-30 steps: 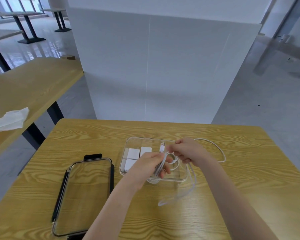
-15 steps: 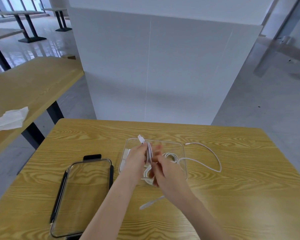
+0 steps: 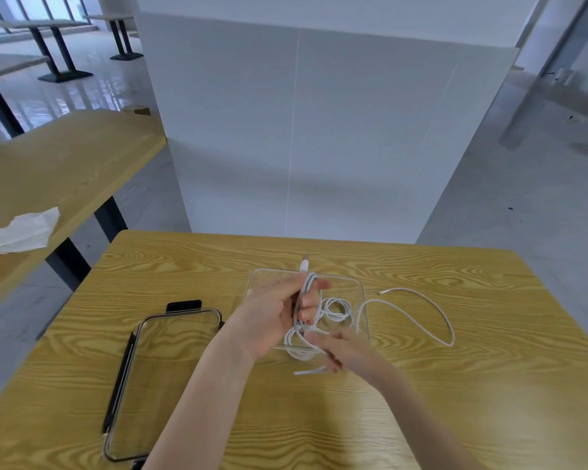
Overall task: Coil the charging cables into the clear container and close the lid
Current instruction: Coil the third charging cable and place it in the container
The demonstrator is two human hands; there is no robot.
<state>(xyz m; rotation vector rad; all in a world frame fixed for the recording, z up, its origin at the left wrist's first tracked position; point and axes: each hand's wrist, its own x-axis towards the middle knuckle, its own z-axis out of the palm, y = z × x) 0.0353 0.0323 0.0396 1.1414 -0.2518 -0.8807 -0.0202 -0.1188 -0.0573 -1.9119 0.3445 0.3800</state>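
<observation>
Wooden table (image 3: 421, 401); blurred hands (image 3: 275, 320) hiding cable (image 3: 418, 320) coils.

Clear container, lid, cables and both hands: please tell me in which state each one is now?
Clear container: open, one coiled cable inside.
Lid: off, flat on the table, left of the container.
Held cable: partly looped, not yet in the container.
Loose cable: uncoiled, trailing over the table.
Left hand: gripping the loops.
Right hand: pinching the strand.
</observation>
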